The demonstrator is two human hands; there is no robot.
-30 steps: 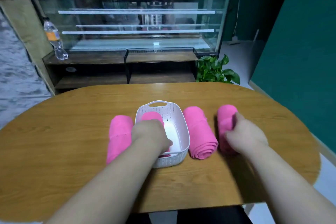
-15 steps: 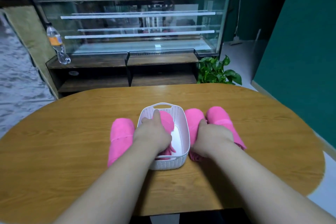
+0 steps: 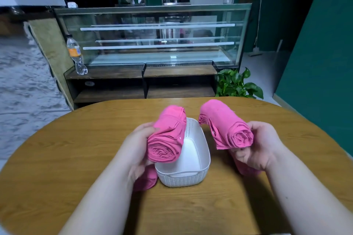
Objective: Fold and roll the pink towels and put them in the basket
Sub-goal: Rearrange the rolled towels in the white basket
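Note:
A white perforated basket stands in the middle of the wooden table and looks empty inside. My left hand holds a rolled pink towel lifted above the basket's left side. My right hand holds a second rolled pink towel raised to the right of the basket. A third pink roll lies on the table left of the basket, mostly hidden under my left hand. A fourth pink towel peeks out beneath my right hand.
The oval wooden table ends near the bottom of the view. Behind it stand a glass display case on a dark shelf, a plastic bottle and a green plant. A green wall rises at the right.
My left hand has lifted the roll out of the basket. My right hand has picked up the roll beside the basket. Both rolls are now raised above the table; the view has tilted up.

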